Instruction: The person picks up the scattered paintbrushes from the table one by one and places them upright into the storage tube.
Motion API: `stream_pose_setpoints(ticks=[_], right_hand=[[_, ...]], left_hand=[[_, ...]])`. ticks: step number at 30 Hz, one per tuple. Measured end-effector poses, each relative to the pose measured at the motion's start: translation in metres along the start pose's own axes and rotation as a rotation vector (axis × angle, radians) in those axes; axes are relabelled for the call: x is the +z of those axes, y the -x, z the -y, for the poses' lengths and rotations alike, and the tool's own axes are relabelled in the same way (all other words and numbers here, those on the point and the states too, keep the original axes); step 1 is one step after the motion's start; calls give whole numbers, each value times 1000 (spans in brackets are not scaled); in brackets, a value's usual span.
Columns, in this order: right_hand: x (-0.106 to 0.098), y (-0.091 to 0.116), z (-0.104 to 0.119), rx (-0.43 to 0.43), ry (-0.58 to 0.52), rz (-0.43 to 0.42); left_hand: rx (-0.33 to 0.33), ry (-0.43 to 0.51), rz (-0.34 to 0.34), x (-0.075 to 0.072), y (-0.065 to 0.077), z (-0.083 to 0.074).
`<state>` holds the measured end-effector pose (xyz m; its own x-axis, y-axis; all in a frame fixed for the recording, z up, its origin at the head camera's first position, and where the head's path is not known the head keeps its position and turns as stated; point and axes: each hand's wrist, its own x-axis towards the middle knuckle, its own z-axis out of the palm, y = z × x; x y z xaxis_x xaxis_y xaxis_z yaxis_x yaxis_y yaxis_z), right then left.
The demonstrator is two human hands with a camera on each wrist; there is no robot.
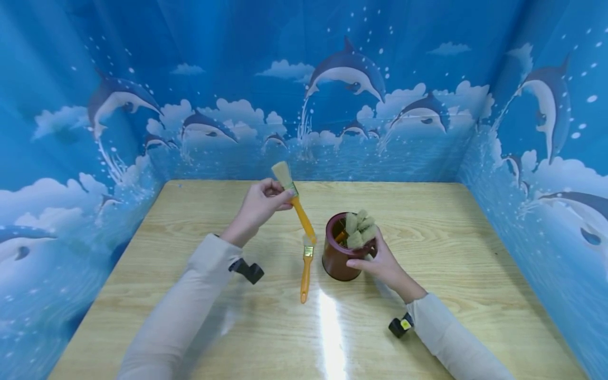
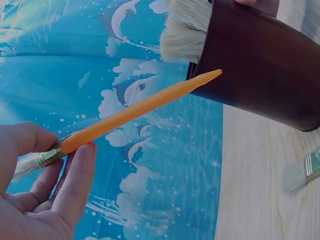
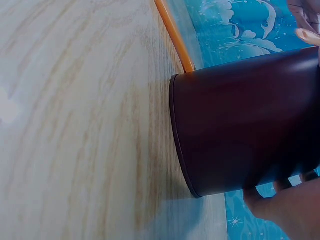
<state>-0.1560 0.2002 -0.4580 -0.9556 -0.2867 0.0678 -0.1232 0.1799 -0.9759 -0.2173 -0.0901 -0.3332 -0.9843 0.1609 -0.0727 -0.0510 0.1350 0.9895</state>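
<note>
My left hand point(image 1: 260, 207) pinches a paintbrush point(image 1: 303, 217) near its metal band. The bristles point up and away, while the orange handle slants down to the right, its end overlapping the bristles of a second paintbrush point(image 1: 306, 274) in the head view. That second one lies on the table. Just right of it stands a dark brown brush pot point(image 1: 338, 259), gripped at its right side by my right hand point(image 1: 386, 266), thumb towards the front. Pale bristle heads of several brushes point(image 1: 360, 228) stick out of the pot. In the left wrist view the handle tip point(image 2: 215, 74) overlaps the pot's wall.
The wood-grain table point(image 1: 418, 211) carries the pot and the lying brush. Blue curtains point(image 1: 228, 142) printed with dolphins and clouds surround its back and sides. A black wrist camera point(image 1: 247, 271) sits by the left cuff, another point(image 1: 400, 325) by the right.
</note>
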Motion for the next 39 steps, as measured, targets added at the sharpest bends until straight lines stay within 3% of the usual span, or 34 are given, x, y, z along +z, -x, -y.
stream_pose_setpoints(ticks=[11,18,25,34,39], right_hand=[[0,-1,-1,-7,-4,-6],[0,0,0,0,-5,-9],[-1,-1,-1,-4,-26,5],[0,-1,-1,-16,-27,11],[0,-1,-1,-26,-24,10]], left_hand=[[88,100,-31,17,3,-8],[127,101,-20,32,3,-11],[190,-23,-6,44,7,-8],[411,-218,-11,55,10,1],[438,-277,19,63,12,3]])
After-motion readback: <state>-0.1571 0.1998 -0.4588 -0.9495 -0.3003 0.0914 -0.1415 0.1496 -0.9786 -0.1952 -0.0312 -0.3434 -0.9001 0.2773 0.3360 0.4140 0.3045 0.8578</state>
